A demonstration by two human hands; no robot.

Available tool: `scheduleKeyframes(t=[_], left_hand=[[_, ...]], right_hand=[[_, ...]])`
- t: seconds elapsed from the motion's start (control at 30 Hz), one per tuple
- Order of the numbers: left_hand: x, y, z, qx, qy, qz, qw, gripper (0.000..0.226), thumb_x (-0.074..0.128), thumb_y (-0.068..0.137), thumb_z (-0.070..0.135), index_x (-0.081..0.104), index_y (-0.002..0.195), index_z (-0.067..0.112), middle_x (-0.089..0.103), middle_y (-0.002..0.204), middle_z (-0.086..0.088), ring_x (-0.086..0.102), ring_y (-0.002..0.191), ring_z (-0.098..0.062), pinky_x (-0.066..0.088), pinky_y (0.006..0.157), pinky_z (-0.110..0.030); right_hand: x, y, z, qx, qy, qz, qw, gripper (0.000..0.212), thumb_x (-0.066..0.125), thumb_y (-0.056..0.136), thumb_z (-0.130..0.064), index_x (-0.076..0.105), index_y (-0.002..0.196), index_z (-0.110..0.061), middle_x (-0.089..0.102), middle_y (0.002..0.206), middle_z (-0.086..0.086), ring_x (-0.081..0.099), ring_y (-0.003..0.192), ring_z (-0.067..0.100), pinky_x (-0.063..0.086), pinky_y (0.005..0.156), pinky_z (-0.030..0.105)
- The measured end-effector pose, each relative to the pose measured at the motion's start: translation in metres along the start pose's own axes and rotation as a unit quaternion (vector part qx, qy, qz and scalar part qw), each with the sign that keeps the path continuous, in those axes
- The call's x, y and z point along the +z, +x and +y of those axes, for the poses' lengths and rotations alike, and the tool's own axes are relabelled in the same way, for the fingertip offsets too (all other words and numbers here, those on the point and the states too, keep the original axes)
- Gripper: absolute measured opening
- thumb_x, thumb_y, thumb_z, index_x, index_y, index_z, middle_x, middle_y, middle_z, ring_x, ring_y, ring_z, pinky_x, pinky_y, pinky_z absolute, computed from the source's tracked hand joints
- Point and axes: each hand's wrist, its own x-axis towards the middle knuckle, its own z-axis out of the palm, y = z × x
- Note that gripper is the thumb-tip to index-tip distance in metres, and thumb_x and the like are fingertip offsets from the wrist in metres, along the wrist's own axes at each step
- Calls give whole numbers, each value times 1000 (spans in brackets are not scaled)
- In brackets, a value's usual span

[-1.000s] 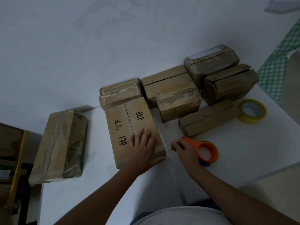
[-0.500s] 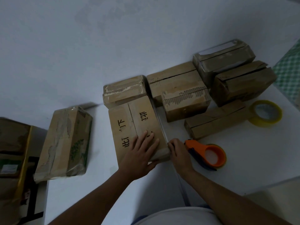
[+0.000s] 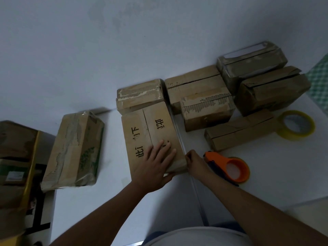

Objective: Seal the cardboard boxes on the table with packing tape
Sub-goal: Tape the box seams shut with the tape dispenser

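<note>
Rectangular cardboard box (image 3: pixel 150 135) under flat left hand (image 3: pixel 154 167)

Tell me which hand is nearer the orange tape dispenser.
Right. The right hand is at the printed box's corner, just left of the orange tape dispenser; the left hand lies flat on the printed box, farther left.

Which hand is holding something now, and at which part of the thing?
The left hand lies flat on the printed box, gripping nothing. The right hand touches that box's near right corner; whether it pinches tape there cannot be told.

The boxes (image 3: pixel 150 137) were matt brown cardboard, one wrapped box (image 3: pixel 74 150) glossy with film; the dispenser (image 3: pixel 229 167) was smooth orange plastic.
</note>
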Motion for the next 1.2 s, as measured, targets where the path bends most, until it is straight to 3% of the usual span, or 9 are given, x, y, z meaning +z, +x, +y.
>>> scheduleKeyframes(t=[0.13, 0.27, 0.43, 0.57, 0.7, 0.9, 1.03, 1.13, 1.2], left_hand=[[-1, 0, 2, -6, 4, -6, 1000, 78, 44, 90, 67, 33, 153, 21, 32, 158, -9, 22, 149, -32, 27, 115, -57], [-2, 0, 2, -6, 6, -8, 1000, 78, 42, 91, 67, 34, 153, 20, 32, 158, -9, 23, 149, -33, 27, 115, -57], [-5, 0, 2, 1, 7, 4, 1000, 78, 45, 89, 65, 37, 151, 18, 36, 156, -11, 27, 147, -35, 30, 113, -58], [-5, -1, -1, 22, 11, 11, 1000, 80, 44, 89, 66, 33, 152, 20, 34, 157, -9, 24, 148, -34, 28, 115, -58], [-3, -1, -6, 39, 11, 6, 999, 81, 49, 87, 65, 29, 154, 22, 31, 158, -9, 22, 149, -33, 29, 114, -58], [-2, -1, -8, 40, 17, -14, 999, 82, 50, 87, 65, 28, 154, 22, 30, 159, -8, 20, 149, -33, 26, 116, -58], [-18, 5, -11, 18, -97, -19, 995, 68, 39, 95, 65, 33, 151, 29, 25, 161, 2, 13, 151, -20, 16, 121, -50], [-43, 3, -28, -83, -315, 82, 942, 41, 38, 102, 50, 48, 138, 34, 34, 152, 20, 31, 140, 1, 29, 114, -27], [-51, -16, -42, -250, -397, 192, 862, 29, 40, 102, 46, 56, 125, 38, 48, 139, 21, 45, 126, 4, 41, 103, -22]], right_hand=[[-11, -23, 5, -33, 27, 27, 999, 42, 43, 93, 8, 50, 130, -10, 50, 128, 7, 53, 110, 19, 48, 86, 25], [-10, -60, 5, -132, 13, 63, 989, 57, 38, 94, 9, 40, 145, -17, 48, 139, -4, 45, 127, 6, 34, 104, 12], [6, -74, -5, -148, -35, 21, 988, 66, 44, 96, 0, 16, 154, -16, 40, 150, 7, 43, 133, 17, 35, 108, 21], [-11, -72, -2, -165, -38, 9, 985, 62, 55, 95, -14, 28, 148, -31, 49, 143, -1, 46, 123, 2, 35, 95, 4], [-30, -65, 3, -154, -154, 21, 976, 64, 62, 91, -41, 35, 148, -28, 49, 143, -6, 45, 129, 9, 39, 103, 23], [-28, -49, -21, -183, -316, 32, 930, 55, 62, 91, -39, 40, 139, -21, 55, 133, 3, 52, 117, 18, 45, 90, 29], [-19, -53, -28, -206, -306, 56, 928, 85, 62, 86, -54, 23, 150, -14, 36, 151, 6, 41, 132, 19, 39, 103, 30], [-16, -57, -35, -261, -348, 92, 895, 95, 56, 84, -64, 10, 154, -22, 5, 162, -2, 16, 146, 16, 22, 119, 37], [-9, -57, -44, -290, -375, 94, 876, 90, 54, 85, -63, 11, 154, -25, 2, 162, -5, 12, 147, 16, 16, 119, 37]])
